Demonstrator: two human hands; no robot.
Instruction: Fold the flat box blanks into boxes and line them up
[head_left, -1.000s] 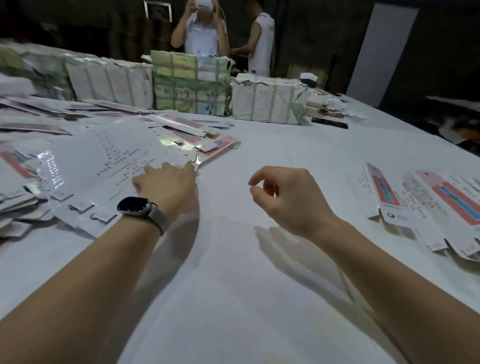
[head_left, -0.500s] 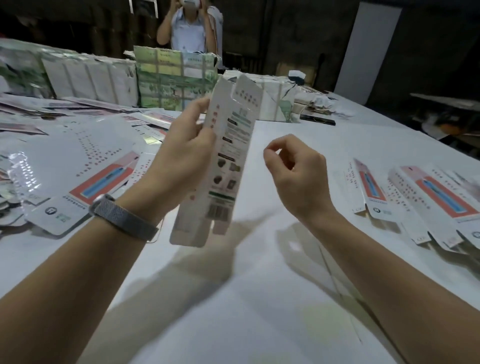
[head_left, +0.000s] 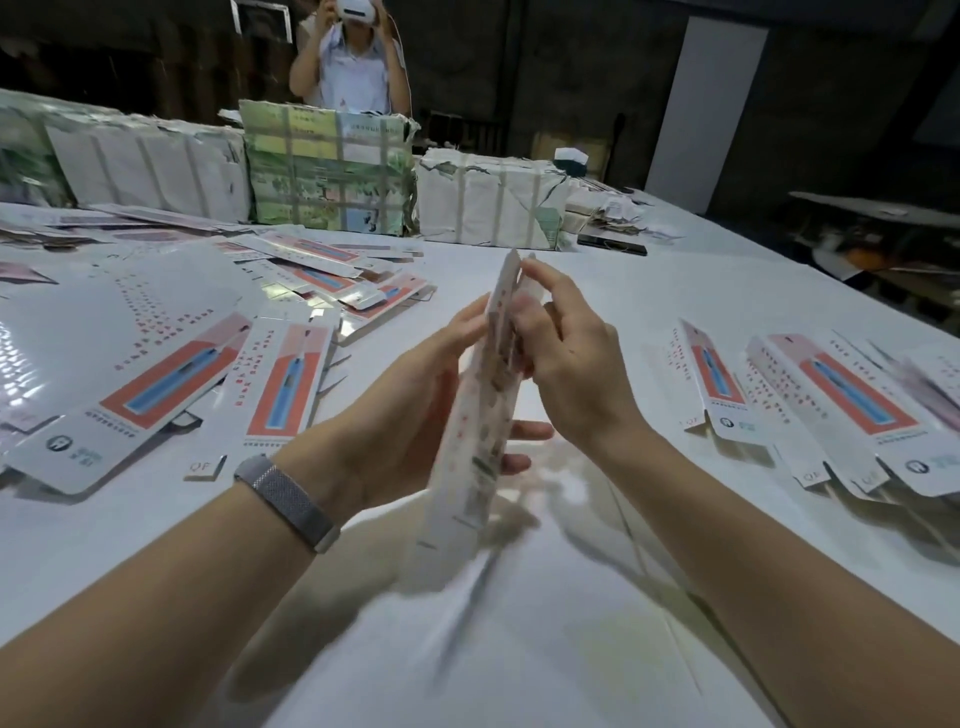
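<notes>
Standing edge-on, box blank (head_left: 480, 415) pressed between left hand (head_left: 410, 415) and right hand (head_left: 566, 364).

A blurred blank (head_left: 475, 415) is held upright between left hand (head_left: 415, 410) and right hand (head_left: 566, 364) — above a white table (head_left: 519, 649).

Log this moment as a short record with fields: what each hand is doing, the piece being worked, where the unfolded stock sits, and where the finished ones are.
left hand: left hand holds the box blank from its left side
right hand: right hand grips the blank near its top
worked piece: one blank, held up on end above the table, blurred
flat stock: pile of flat blanks on the left
finished: folded boxes lying side by side on the right
background: wrapped bundles at the far edge
</notes>
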